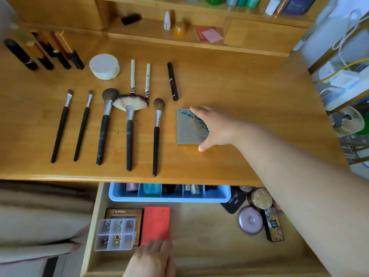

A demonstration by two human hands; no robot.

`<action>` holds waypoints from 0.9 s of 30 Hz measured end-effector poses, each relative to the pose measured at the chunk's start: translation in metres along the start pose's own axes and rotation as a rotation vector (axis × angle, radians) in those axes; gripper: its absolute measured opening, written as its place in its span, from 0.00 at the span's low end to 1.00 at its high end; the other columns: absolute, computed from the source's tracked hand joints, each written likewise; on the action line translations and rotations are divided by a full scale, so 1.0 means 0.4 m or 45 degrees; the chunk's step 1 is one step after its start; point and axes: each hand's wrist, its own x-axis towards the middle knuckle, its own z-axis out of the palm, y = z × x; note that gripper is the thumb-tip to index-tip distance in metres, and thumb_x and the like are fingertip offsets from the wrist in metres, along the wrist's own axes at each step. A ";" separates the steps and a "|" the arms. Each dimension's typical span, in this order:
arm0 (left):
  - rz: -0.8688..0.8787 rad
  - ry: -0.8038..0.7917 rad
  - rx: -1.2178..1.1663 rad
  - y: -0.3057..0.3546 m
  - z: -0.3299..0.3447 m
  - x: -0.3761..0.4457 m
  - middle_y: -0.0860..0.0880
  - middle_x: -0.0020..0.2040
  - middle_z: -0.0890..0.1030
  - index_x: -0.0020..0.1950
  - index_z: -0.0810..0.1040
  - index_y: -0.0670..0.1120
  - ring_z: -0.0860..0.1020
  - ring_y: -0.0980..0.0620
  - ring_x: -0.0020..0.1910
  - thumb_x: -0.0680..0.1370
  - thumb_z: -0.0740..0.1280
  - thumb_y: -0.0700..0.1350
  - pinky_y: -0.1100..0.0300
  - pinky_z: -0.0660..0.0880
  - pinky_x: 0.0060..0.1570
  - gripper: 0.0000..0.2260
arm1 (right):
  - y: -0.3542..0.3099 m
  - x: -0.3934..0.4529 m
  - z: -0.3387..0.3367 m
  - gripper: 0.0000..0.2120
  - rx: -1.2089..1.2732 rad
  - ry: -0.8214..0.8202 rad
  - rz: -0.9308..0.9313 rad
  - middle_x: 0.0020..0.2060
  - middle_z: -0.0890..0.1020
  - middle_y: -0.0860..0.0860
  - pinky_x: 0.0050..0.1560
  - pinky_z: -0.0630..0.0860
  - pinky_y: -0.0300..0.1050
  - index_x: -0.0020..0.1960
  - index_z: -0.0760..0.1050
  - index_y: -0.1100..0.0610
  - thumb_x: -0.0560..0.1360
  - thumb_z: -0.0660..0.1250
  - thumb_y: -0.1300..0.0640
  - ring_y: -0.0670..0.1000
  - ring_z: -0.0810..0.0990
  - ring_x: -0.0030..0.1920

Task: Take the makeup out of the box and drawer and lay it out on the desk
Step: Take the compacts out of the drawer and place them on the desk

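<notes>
1. Left hand (153, 256): fingers rest on the near edge of the red case (155, 225) in the open drawer (199, 246); grip unclear.
2. Right hand (211, 126): grip spans the silver palette (188, 128), flat on the surface (239, 92) beside the brushes (129, 126).
3. Risk: a careless release could nudge the palette into the nearest brush.

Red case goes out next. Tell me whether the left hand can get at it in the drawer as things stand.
Probably yes. The left hand already touches the near edge of the red case, which lies uncovered on top in the open drawer, beside the clear organizer.
</notes>
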 end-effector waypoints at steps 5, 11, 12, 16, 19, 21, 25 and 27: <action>-0.021 0.105 -0.068 -0.011 0.005 -0.008 0.55 0.27 0.76 0.33 0.79 0.51 0.74 0.58 0.23 0.63 0.65 0.47 0.68 0.70 0.20 0.04 | 0.002 -0.071 0.011 0.52 -0.107 0.210 -0.054 0.77 0.50 0.48 0.73 0.54 0.48 0.76 0.48 0.49 0.63 0.76 0.42 0.51 0.52 0.75; -0.093 0.096 -0.047 -0.008 0.001 -0.013 0.56 0.31 0.79 0.37 0.80 0.49 0.77 0.56 0.27 0.67 0.57 0.50 0.64 0.73 0.21 0.13 | 0.131 -0.383 0.148 0.06 0.185 0.898 -0.035 0.40 0.84 0.48 0.39 0.79 0.46 0.46 0.81 0.56 0.70 0.73 0.57 0.49 0.82 0.40; -0.103 0.096 -0.038 -0.006 0.002 -0.014 0.56 0.32 0.79 0.38 0.80 0.49 0.78 0.55 0.28 0.68 0.56 0.50 0.62 0.74 0.22 0.13 | 0.159 -0.434 0.191 0.03 0.222 0.858 0.049 0.36 0.84 0.48 0.36 0.79 0.46 0.43 0.81 0.56 0.69 0.73 0.59 0.49 0.82 0.37; -0.163 0.061 0.015 0.011 -0.005 -0.019 0.54 0.35 0.81 0.40 0.81 0.49 0.80 0.52 0.30 0.69 0.56 0.51 0.59 0.76 0.25 0.15 | 0.238 -0.559 0.352 0.10 0.064 0.412 0.261 0.40 0.84 0.47 0.37 0.78 0.46 0.46 0.81 0.53 0.65 0.76 0.54 0.52 0.82 0.42; -0.202 0.032 0.054 0.021 -0.004 -0.019 0.55 0.36 0.81 0.42 0.80 0.49 0.80 0.51 0.32 0.70 0.55 0.52 0.58 0.76 0.27 0.15 | 0.247 -0.563 0.427 0.29 -0.232 0.193 0.112 0.50 0.83 0.48 0.49 0.79 0.47 0.52 0.81 0.52 0.53 0.81 0.47 0.53 0.82 0.50; -0.220 0.019 0.060 0.026 -0.001 -0.020 0.54 0.36 0.81 0.43 0.80 0.50 0.80 0.50 0.33 0.71 0.54 0.52 0.58 0.76 0.28 0.15 | 0.251 -0.545 0.459 0.37 -0.343 0.123 0.019 0.60 0.80 0.52 0.61 0.73 0.55 0.60 0.78 0.54 0.53 0.81 0.46 0.55 0.78 0.60; -0.236 0.028 0.067 0.031 0.002 -0.021 0.53 0.35 0.80 0.42 0.80 0.50 0.80 0.49 0.32 0.71 0.55 0.52 0.59 0.76 0.29 0.15 | 0.258 -0.512 0.481 0.34 -0.569 0.064 -0.024 0.63 0.77 0.54 0.70 0.57 0.58 0.64 0.74 0.57 0.61 0.77 0.52 0.55 0.72 0.67; -0.240 0.037 0.074 0.031 0.006 -0.023 0.54 0.35 0.80 0.42 0.79 0.50 0.80 0.49 0.32 0.71 0.56 0.52 0.60 0.76 0.29 0.14 | 0.268 -0.502 0.499 0.31 -0.572 0.033 -0.063 0.70 0.68 0.57 0.72 0.43 0.60 0.71 0.65 0.59 0.70 0.69 0.56 0.57 0.59 0.74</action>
